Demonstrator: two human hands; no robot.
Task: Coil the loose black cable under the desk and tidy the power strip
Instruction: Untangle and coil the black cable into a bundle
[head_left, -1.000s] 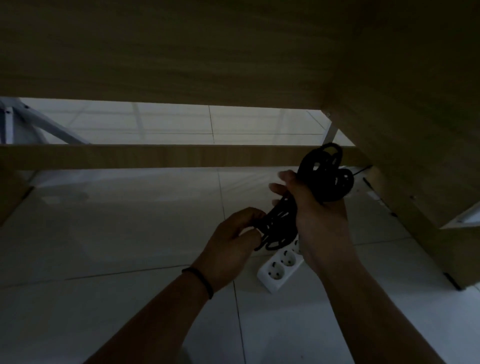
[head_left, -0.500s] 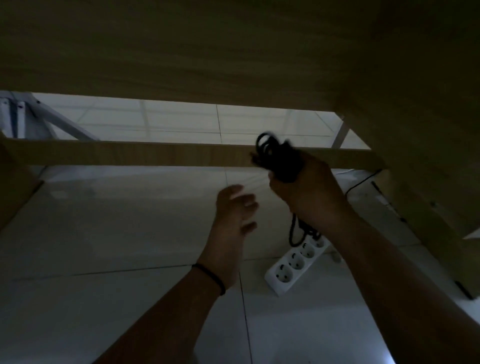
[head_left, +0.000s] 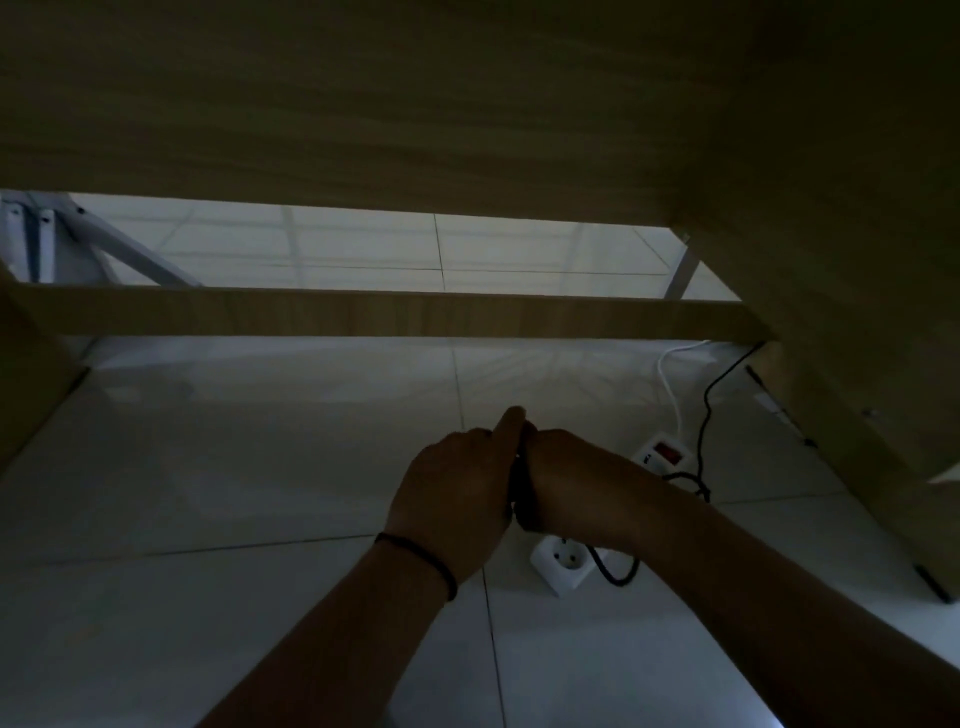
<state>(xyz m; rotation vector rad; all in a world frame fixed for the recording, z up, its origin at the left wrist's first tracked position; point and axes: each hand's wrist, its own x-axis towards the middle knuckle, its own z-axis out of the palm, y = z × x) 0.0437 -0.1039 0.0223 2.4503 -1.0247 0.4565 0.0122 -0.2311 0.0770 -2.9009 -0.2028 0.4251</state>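
While both forearms reach forward beneath the wooden desk underside (head_left: 467, 104), the head view shows the two hands pressed together above the pale glossy tiled floor (head_left: 208, 467). Left hand (head_left: 457, 499), with a thin dark band (head_left: 421, 558) round its wrist, has its fingers curled toward the right hand and one finger raised at the top. Right hand (head_left: 576, 483) meets it, fingers curled likewise. Between the two palms a bundled black cable (head_left: 521, 493) shows only as a narrow dark strip, gripped by both hands; how many turns it holds cannot be told in the dim light. From under the right wrist a loose length of the same cable loops on the floor, crosses the white multi-socket power strip (head_left: 563, 564), and runs up toward the far right corner of the floor by the desk side panel (head_left: 857, 364). Lying on the floor just behind and below the right forearm, the strip has one round socket visible at its near end and a red rocker switch (head_left: 666, 451) at its far end. A white lead (head_left: 670, 384) leaves the far end toward the back. A wooden crossbar (head_left: 363, 312) spans the desk's back, and a white metal frame (head_left: 119, 249) stands beyond it at far left.
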